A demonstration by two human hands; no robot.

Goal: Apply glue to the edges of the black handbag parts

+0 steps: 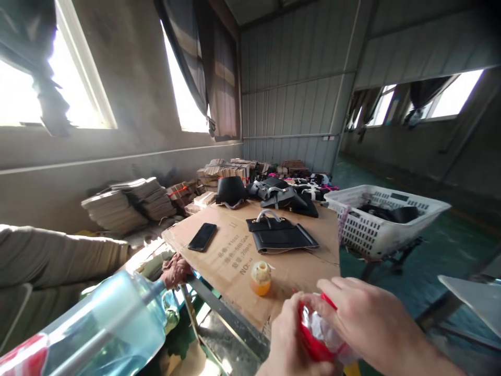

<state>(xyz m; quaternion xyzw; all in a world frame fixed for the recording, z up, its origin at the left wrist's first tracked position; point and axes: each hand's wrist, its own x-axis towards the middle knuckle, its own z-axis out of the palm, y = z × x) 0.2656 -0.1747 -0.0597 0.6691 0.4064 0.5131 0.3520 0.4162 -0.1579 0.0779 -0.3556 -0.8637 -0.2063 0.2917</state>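
At the near right edge of the cardboard-topped table, my left hand (287, 337) and my right hand (366, 316) are both closed on a red-and-white crinkled packet (323, 331). Fingers cover much of the packet, so its exact kind is unclear. Just beyond my left hand stands a small squat bottle (260, 279) with orange liquid low inside it. A black leather bag piece (282, 235) with a grey handle lies flat farther back. To its left rests a dark phone (202, 236).
Cardboard (219, 222) with printed lettering covers the table. More black bag pieces (274, 193) are heaped at its far end. A white plastic basket (385, 196) stands at the right. A large blue water bottle (113, 324) is close at lower left, with stacked material (121, 206) behind.
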